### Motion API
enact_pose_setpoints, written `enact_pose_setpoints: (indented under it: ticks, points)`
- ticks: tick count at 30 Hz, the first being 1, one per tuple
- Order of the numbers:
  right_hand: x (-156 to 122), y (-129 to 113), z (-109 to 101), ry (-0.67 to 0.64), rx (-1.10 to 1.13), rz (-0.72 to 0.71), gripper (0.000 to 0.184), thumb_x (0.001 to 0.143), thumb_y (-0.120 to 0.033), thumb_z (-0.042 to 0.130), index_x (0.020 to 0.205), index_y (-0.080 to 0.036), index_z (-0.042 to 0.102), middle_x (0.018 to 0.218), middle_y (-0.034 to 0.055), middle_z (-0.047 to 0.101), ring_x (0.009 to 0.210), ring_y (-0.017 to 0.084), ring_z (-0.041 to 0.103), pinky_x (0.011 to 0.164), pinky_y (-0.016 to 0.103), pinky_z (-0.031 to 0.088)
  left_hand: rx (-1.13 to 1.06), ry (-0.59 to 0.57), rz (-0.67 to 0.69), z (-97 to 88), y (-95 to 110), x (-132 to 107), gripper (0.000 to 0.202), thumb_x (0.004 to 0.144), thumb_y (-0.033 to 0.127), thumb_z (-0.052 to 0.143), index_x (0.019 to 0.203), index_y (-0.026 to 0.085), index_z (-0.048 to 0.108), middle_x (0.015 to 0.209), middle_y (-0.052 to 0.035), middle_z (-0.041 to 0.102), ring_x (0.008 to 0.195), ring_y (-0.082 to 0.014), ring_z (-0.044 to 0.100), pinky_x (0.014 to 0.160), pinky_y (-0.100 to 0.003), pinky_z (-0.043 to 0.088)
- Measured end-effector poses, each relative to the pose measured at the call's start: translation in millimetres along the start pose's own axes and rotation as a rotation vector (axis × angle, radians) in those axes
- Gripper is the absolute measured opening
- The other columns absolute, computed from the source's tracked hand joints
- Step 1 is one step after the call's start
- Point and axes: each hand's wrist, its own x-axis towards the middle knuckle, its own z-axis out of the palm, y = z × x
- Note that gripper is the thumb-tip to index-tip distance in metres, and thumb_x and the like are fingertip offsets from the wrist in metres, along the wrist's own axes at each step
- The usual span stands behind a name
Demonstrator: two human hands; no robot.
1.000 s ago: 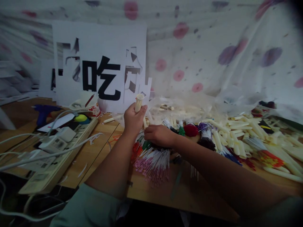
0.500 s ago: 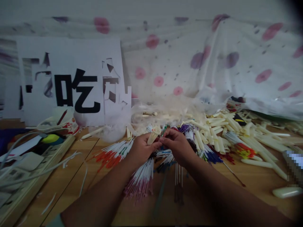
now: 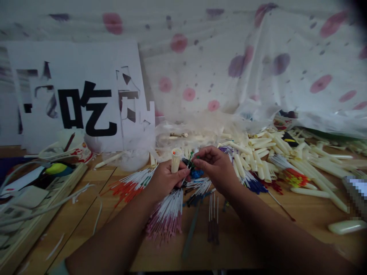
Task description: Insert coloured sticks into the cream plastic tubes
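Observation:
My left hand (image 3: 165, 178) is closed round a cream hollow tube (image 3: 176, 160) that stands upright with its open end up; something orange shows in the mouth. Close beside it, my right hand (image 3: 215, 166) pinches a thin green-ended stick (image 3: 192, 160) between thumb and fingertips. Below the hands lie bundles of thin white sticks with coloured ends: pink ones (image 3: 169, 217) in front, orange ones (image 3: 129, 187) to the left, blue ones (image 3: 255, 185) to the right. A few purple-brown-ended sticks (image 3: 213, 219) lie apart, partly shaded. The fingers hide some dark and blue ends behind them.
Many cream tubes (image 3: 266, 152) are heaped at the right and back. White cards with a black character (image 3: 86, 110) lean at the back left. A crate-like wooden tray (image 3: 69, 183) with chargers and cables sits left. A blurred device (image 3: 355, 194) lies at the right edge.
The tube in my left hand has gone from tilted to upright. My right hand has drawn slightly apart from the left, with its fingers spread more. The view has shifted a little.

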Motion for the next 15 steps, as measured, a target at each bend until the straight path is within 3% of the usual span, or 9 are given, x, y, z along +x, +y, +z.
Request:
enact_pose_setpoints:
  ticks: [3,5,7,9,11,15]
  points:
    - [1.2,-2.7,-2.7,0.053,0.039,0.015,0.020,0.061,-0.024,0.070,0.072,-0.019,0.053,0.064,-0.0021,0.061,0.059,0.010,0.058,0.059,0.026,0.050,0.224,0.023,-0.047,-26.2,10.4,1.2,0.021,0.074,0.035,0.060,0.072,0.014,0.056,0.058,0.0021,0.058,0.045,-0.0077,0.044,0.046,-0.020,0.033]
    - [3.5,-5.8,-6.4,0.131,0.055,0.015,0.021,0.061,-0.025,0.071,0.072,-0.019,0.054,0.063,-0.0021,0.062,0.057,0.009,0.059,0.057,0.026,0.051,0.466,-0.074,-0.110,-51.9,13.9,2.8,0.018,0.073,0.032,0.059,0.068,0.014,0.057,0.060,0.0023,0.057,0.049,-0.0088,0.045,0.049,-0.020,0.032]
    - [6.0,-8.7,-9.7,0.193,0.054,0.018,0.022,0.061,-0.026,0.072,0.073,-0.019,0.055,0.062,-0.0018,0.063,0.055,0.010,0.060,0.055,0.025,0.051,0.697,-0.253,-0.154,-75.6,11.8,4.6,0.016,0.068,0.028,0.060,0.060,0.015,0.057,0.055,0.0034,0.052,0.054,-0.0106,0.047,0.052,-0.020,0.031]
    - [7.4,-10.3,-11.4,0.226,0.046,0.009,0.022,0.060,-0.026,0.072,0.072,-0.019,0.055,0.061,-0.0018,0.064,0.055,0.010,0.060,0.054,0.024,0.051,0.842,-0.307,-0.185,-90.8,5.7,6.7,0.014,0.067,0.025,0.058,0.057,0.015,0.058,0.056,0.0029,0.053,0.059,-0.0126,0.049,0.055,-0.020,0.032]
    - [7.4,-10.1,-11.5,0.232,0.038,-0.012,0.021,0.060,-0.024,0.073,0.071,-0.018,0.056,0.062,-0.0018,0.064,0.054,0.009,0.060,0.054,0.023,0.051,0.931,-0.312,-0.160,-96.5,0.2,9.2,0.013,0.068,0.021,0.054,0.058,0.015,0.060,0.060,0.0017,0.057,0.063,-0.0140,0.052,0.058,-0.021,0.034]
    - [5.4,-6.0,-9.4,0.189,0.067,-0.019,0.019,0.061,-0.024,0.072,0.072,-0.018,0.057,0.063,-0.0012,0.064,0.057,0.010,0.060,0.057,0.025,0.052,0.969,-0.348,0.018,-93.5,2.5,12.9,0.016,0.069,0.016,0.051,0.064,0.016,0.066,0.074,-0.0016,0.064,0.073,-0.0153,0.057,0.069,-0.023,0.038]
